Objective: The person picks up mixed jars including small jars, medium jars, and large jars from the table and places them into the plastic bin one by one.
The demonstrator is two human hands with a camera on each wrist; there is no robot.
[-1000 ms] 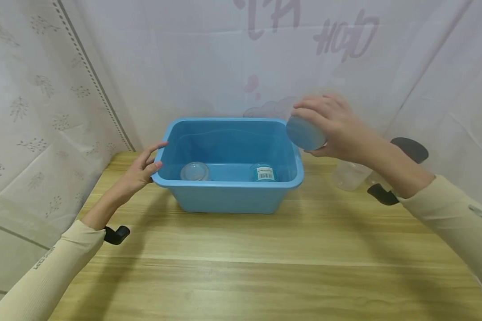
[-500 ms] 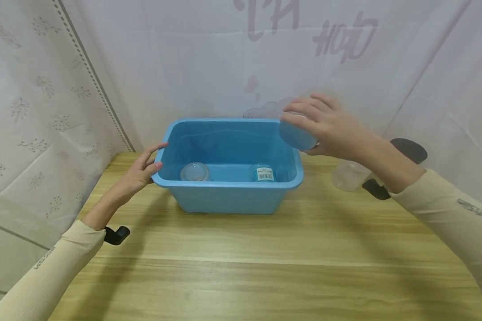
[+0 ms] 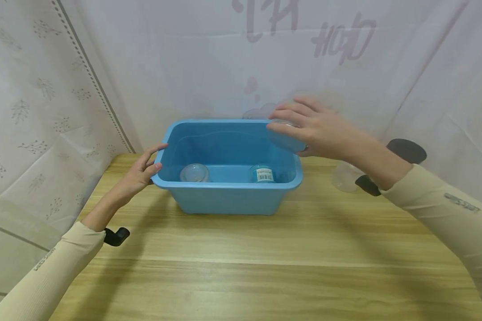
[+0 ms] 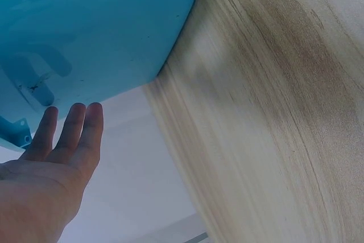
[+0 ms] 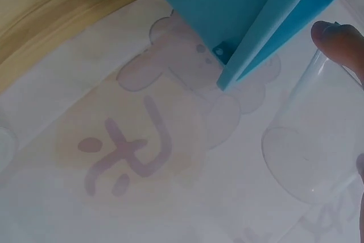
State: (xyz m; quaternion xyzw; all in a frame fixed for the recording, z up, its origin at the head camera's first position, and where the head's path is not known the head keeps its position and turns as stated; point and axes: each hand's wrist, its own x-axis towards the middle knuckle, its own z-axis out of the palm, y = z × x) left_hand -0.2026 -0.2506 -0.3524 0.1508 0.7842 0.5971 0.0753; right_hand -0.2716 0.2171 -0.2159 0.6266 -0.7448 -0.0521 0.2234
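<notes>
A blue plastic bin (image 3: 226, 199) stands on the wooden table. My left hand (image 3: 138, 174) holds its left rim, with thumb and index finger over the edge; in the left wrist view three fingers (image 4: 74, 135) lie straight outside the wall. My right hand (image 3: 323, 133) grips a clear cup (image 3: 286, 138), tilted over the bin's right end. The right wrist view shows the cup's see-through wall (image 5: 310, 140) beside the bin's rim. Inside the bin are a clear round container (image 3: 194, 173) at the left and one with a barcode label (image 3: 264, 174) at the right.
Another clear container (image 3: 345, 177) stands on the wooden table (image 3: 241, 267) right of the bin, partly behind my right forearm. A dark oval thing (image 3: 407, 150) shows beyond that forearm. A printed white curtain (image 3: 209, 67) hangs close behind the bin.
My right hand has moved left with the clear cup, from beside the bin's right rim to over its right end. The left hand and the bin stay in place.
</notes>
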